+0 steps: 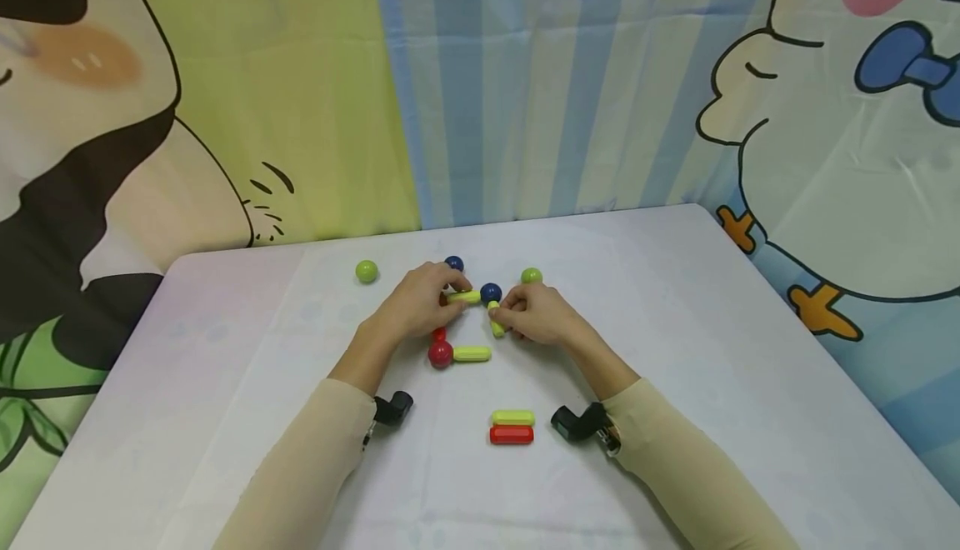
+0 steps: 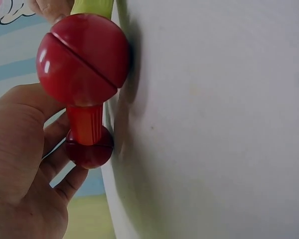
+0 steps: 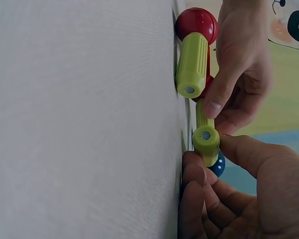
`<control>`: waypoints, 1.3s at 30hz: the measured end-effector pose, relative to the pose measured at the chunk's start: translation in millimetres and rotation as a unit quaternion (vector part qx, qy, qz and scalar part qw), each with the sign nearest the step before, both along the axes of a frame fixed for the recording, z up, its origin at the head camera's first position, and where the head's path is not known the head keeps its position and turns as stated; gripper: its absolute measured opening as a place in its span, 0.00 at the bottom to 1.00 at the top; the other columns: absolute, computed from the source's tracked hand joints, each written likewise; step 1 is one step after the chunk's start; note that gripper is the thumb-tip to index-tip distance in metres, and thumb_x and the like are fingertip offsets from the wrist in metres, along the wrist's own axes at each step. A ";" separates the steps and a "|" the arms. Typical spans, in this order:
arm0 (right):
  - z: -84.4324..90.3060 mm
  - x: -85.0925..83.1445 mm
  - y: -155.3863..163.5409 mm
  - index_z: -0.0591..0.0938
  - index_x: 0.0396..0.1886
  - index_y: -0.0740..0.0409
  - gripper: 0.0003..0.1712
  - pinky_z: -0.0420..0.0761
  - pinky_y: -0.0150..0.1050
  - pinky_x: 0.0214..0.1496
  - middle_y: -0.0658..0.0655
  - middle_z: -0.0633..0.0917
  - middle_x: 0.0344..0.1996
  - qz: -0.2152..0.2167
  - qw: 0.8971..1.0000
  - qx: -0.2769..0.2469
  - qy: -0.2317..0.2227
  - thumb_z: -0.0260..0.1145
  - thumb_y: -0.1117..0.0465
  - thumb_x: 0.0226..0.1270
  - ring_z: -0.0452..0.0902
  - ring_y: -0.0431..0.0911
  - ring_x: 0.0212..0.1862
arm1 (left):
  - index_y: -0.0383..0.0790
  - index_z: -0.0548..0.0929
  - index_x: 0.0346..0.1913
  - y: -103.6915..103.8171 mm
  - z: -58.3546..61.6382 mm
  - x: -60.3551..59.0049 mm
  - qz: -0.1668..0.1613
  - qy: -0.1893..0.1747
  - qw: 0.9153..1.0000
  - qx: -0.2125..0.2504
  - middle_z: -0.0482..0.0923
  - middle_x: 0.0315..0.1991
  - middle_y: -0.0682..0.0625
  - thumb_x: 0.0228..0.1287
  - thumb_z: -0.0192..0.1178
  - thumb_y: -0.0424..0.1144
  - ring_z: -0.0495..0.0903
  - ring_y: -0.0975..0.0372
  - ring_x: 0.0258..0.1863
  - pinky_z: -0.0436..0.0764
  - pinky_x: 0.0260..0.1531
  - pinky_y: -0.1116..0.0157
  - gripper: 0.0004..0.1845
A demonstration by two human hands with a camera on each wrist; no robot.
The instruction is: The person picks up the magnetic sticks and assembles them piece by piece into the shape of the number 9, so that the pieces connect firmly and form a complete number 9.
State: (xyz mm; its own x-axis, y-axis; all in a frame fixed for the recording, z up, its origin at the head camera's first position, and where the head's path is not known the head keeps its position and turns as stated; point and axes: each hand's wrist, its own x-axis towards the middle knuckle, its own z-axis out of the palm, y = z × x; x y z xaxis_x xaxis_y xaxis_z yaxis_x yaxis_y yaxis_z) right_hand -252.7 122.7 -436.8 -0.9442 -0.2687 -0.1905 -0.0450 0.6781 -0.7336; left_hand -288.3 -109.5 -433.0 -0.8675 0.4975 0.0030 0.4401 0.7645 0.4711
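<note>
Both hands are on the magnetic build in the middle of the white table (image 1: 675,350). The left hand (image 1: 416,304) is curled round a yellow-green rod (image 1: 465,297) that lies flat and runs toward three o'clock into a dark blue ball (image 1: 491,292). The right hand (image 1: 536,315) pinches a second rod (image 1: 496,320) between thumb and fingers; this one hangs off the blue ball toward six o'clock, and the right wrist view shows its round end (image 3: 206,135) facing out with the thumb (image 3: 249,154) pressed against it.

At seven o'clock from the blue ball sits a big red ball (image 1: 440,354), a short red rod (image 1: 438,334) rising from it toward the left hand. In the left wrist view that red rod (image 2: 84,124) links the big ball (image 2: 82,59) to a smaller dark red ball (image 2: 89,149) next to the fingers (image 2: 57,159). A third yellow-green rod (image 1: 472,354) touches the red ball at its three o'clock side.

Another blue ball (image 1: 453,264) peeks out just beyond the left knuckles. A green ball (image 1: 531,276) rests near the right hand at twelve o'clock, a second green ball (image 1: 366,271) well off at ten o'clock of the left hand. Nearer the sleeves, a yellow-green piece (image 1: 513,417) and a red piece (image 1: 512,435) lie side by side, touching.
</note>
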 end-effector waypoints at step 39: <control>15.6 -18.9 -10.3 0.83 0.41 0.54 0.13 0.77 0.38 0.32 0.52 0.83 0.32 -0.001 0.992 0.020 0.128 0.68 0.48 0.71 0.78 0.45 0.31 | 0.57 0.87 0.52 -44.3 -5.6 52.2 -0.058 -0.033 0.995 0.076 0.66 0.57 0.55 0.54 0.78 0.55 0.71 0.57 0.56 0.74 0.54 0.56 0.22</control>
State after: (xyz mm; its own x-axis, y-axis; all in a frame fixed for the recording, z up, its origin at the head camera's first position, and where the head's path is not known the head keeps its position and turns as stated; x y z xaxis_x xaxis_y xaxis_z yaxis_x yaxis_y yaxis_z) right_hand -271.7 112.4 -421.3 -0.9633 -0.2645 0.0450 -0.2253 0.7066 -0.6707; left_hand -236.1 -153.8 -438.7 -0.8053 0.5921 0.0307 0.4849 0.6279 0.6088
